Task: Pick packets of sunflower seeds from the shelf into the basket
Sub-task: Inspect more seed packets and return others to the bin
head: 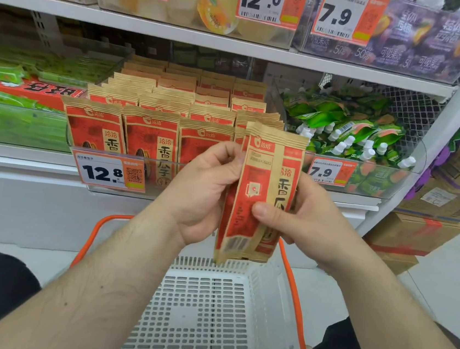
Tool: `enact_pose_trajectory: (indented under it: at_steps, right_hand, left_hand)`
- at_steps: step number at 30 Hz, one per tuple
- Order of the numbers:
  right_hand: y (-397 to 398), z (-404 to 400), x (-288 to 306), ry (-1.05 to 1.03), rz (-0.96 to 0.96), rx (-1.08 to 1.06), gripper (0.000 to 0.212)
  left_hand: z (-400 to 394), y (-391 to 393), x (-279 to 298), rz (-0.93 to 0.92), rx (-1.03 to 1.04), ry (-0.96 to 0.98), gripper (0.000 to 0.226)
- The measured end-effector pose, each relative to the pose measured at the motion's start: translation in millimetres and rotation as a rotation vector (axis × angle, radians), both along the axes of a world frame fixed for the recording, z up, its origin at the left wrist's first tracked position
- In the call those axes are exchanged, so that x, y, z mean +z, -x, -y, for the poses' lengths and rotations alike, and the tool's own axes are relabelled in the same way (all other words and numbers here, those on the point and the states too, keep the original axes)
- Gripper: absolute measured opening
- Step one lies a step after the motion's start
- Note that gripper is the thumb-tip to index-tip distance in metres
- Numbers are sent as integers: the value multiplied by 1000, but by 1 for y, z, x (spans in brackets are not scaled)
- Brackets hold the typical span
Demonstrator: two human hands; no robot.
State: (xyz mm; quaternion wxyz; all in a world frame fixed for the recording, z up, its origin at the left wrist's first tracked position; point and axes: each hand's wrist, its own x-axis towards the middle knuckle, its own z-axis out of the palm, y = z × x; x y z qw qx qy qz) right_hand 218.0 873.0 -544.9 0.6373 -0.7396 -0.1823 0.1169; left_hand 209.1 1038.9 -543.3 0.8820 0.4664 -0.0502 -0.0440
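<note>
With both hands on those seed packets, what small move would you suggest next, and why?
Probably lower the packets straight down and let go: both the left hand and the right hand hold them directly above the white basket, which looks empty.

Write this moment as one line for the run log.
step: packets lifted | left hand: holds sunflower seed packets | right hand: holds same packets | basket: below, no packets visible inside

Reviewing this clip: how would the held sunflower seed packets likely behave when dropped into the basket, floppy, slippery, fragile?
The sunflower seed packets stand upright unsupported above both hands, so probably fairly stiff. Their matte paper-like skin suggests little slip. Being thin and flat, they should land flat in the basket, not roll.
</note>
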Motion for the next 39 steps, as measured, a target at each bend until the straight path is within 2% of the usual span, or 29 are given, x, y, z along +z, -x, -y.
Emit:
enact_pose_trajectory:
  at_steps: [2, 4, 6, 8, 11, 14, 15, 19, 25, 29, 33, 36, 39]
  right_hand:
    - [-2, 0, -2, 15, 48, -48, 53]
    - [-5, 1, -4, 80, 94, -102, 56]
    - [-6, 2, -5, 140, 111, -124, 51]
    - [-7, 3, -6, 176, 138, -148, 34]
    - [-9, 3, -3, 81, 172, -259, 6]
    - [-11, 7, 2, 8, 220, -361, 34]
    - [-12, 8, 3, 4, 224, -370, 37]
    - [-13, 9, 3, 9, 186, -343, 36]
    - [-8, 11, 3, 99, 45, -136, 25]
    - [-8, 10, 3, 129, 56, -117, 22]
    - [-5, 11, 9, 204, 36, -35, 35]
    - [-2, 11, 10, 310, 30, 33, 20]
    - [-2, 11, 11, 330, 47, 47, 25]
  left_hand:
    - [-2, -2, -1, -14, 38, -67, 12]
    - [-3, -2, 0, -7, 68, -168, 26]
    - [-3, -1, 0, 34, 116, -281, 23]
    - [-4, -2, -2, 49, 155, -359, 7]
    - [-7, -3, -4, 24, 128, -413, 8]
    - [-6, -1, -3, -6, 71, -424, 15]
    - [-5, -1, -3, -17, 60, -415, 16]
    - [-4, -2, -2, -50, 81, -413, 18]
    - [-6, -4, 0, -99, 154, -346, 18]
    - [-7, -3, 1, -114, 177, -327, 19]
    - [-8, -3, 1, -130, 206, -289, 22]
    - [-10, -4, 2, -142, 229, -259, 22]
    - [-10, -4, 2, -152, 244, -260, 22]
